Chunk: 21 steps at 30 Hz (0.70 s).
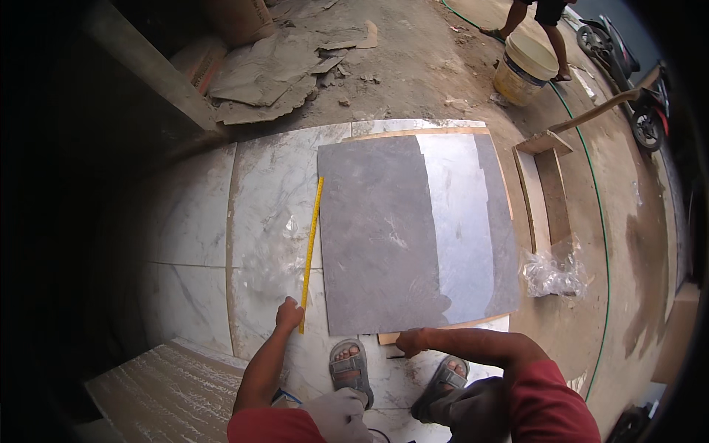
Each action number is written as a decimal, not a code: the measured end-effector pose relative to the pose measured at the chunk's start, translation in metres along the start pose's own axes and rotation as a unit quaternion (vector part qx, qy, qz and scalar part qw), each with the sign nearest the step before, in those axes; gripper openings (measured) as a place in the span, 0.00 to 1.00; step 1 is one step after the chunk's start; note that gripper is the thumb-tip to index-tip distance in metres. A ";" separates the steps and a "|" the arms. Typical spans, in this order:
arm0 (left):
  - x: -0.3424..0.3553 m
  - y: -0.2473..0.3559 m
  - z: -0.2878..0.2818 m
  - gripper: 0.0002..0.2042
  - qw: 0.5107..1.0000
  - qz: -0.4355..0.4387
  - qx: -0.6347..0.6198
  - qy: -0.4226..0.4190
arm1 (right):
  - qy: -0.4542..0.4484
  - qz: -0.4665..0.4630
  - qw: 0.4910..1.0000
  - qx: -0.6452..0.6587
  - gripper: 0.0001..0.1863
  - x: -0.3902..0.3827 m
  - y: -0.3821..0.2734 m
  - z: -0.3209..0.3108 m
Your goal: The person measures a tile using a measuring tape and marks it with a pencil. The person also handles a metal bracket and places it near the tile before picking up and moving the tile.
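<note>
A large grey tile [377, 236] lies in front of me, with a glossy pale band [461, 221] running down its right part. Beside its left edge a yellow measuring tape [312, 247] stretches away over the white floor tiles. My left hand [290, 314] is closed at the near end of that tape. At the tile's near edge is my right hand [411, 342], its fingers curled in by a tan strip [387, 339] that sticks out from underneath. A small dark piece shows below these fingers; what they hold is hidden.
White marbled floor tiles [192, 207] surround the grey tile. A long-handled wooden tool [602, 111], a wooden frame [550, 192] and crumpled clear plastic [554, 273] lie right. Farther off are a bucket [524, 66], a green hose [602, 258], a person's legs, motorbikes and broken slabs [266, 81].
</note>
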<state>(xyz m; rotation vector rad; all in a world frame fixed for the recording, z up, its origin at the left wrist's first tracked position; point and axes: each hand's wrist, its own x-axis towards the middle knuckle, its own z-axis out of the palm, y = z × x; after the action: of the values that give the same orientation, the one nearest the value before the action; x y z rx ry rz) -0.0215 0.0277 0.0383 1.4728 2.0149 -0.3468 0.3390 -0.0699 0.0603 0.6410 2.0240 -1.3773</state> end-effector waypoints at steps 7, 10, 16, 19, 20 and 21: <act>-0.186 0.022 -0.058 0.17 0.989 -0.029 -0.116 -0.089 | 0.100 0.171 0.975 0.104 0.21 -0.160 -0.006 0.023; -0.288 -0.025 -0.080 0.18 0.969 -0.083 -0.189 -0.136 | 0.095 0.148 0.961 0.211 0.26 -0.245 -0.078 0.039; -0.463 -0.016 -0.177 0.15 0.882 -0.182 -0.346 -0.263 | 0.004 0.038 0.981 0.189 0.29 -0.375 -0.203 0.097; -0.515 -0.033 -0.213 0.16 0.907 -0.116 -0.360 -0.186 | 0.016 0.040 0.961 0.274 0.22 -0.416 -0.277 0.067; -0.519 -0.042 -0.217 0.18 0.921 -0.156 -0.328 -0.143 | 0.053 0.027 0.945 0.322 0.18 -0.420 -0.288 0.061; -0.520 -0.042 -0.231 0.20 0.901 -0.172 -0.366 -0.156 | 0.034 0.096 0.938 0.331 0.16 -0.425 -0.300 0.037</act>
<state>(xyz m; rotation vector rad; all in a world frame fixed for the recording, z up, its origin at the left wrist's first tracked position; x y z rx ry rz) -0.0337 -0.2609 0.5296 0.5579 1.8311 0.0487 0.4411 -0.2316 0.5449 1.1494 1.4640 -1.9360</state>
